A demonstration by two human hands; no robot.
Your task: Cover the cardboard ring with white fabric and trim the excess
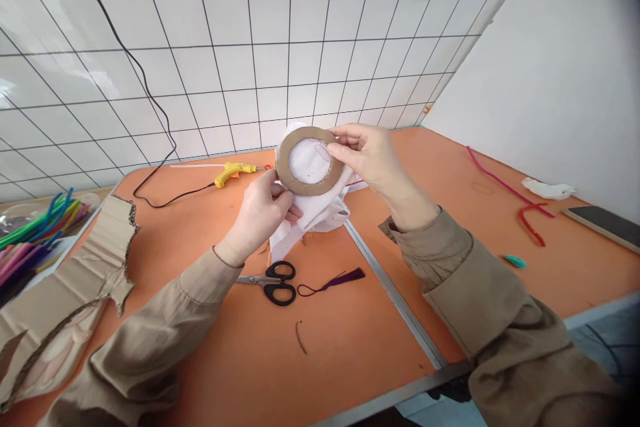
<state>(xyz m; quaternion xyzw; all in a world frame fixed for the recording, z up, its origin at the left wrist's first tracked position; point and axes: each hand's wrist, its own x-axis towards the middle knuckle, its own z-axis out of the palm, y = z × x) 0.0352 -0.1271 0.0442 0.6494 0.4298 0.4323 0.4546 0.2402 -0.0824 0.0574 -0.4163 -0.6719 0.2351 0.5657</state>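
Note:
Between my two hands a brown cardboard ring (295,181) is held up above the table. White cloth (320,212) lies against its back and shows through the hole, with thin pencil-like lines on it. My left hand (265,203) pinches the ring's lower left edge, fingers closed. On the upper right edge, my right hand (367,153) grips with thumb in front and fingers behind. Below the cloth lie black-handled scissors (280,283), their blades partly hidden by my left sleeve. A dark purple tassel (350,278) rests beside them.
A yellow glue gun (235,172) with a black cord lies near the tiled wall. Torn cardboard (90,260) and coloured pipe cleaners (40,233) are at left. At right are a red pipe cleaner (530,223), a green bundle (515,261), white crumpled material (547,188) and a phone (607,223).

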